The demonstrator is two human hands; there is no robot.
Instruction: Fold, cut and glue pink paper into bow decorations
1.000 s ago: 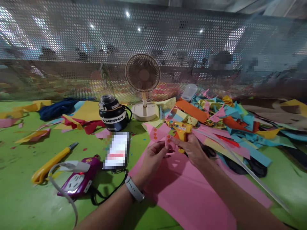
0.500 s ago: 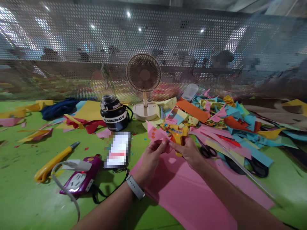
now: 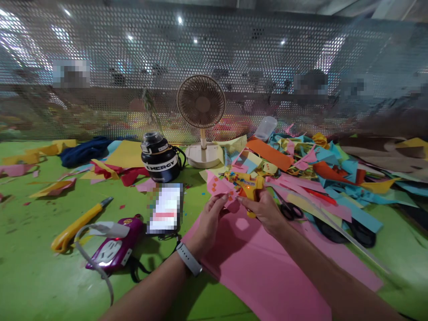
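Observation:
My left hand [image 3: 214, 216] pinches a small folded piece of pink paper [image 3: 216, 183] with orange shapes on it. Right beside it, my right hand [image 3: 265, 209] grips a yellow glue gun [image 3: 249, 185] with a small lit light on its side. The gun's nozzle end is close to the paper; whether they touch I cannot tell. A long pale stick [image 3: 334, 221] runs back from behind the gun to the right. Under both hands lies a large pink sheet [image 3: 264, 263].
Left are a phone [image 3: 166, 209], a purple power strip [image 3: 117, 249] with a cable, and a yellow cutter [image 3: 76, 228]. A black bottle [image 3: 160, 160] and a fan [image 3: 201, 102] stand behind. Scissors [image 3: 290, 211] and coloured paper scraps [image 3: 334, 160] cover the right side.
The pink paper in my left hand has tipped, and more of its orange shapes show. My right hand holds the glue gun in nearly the same place.

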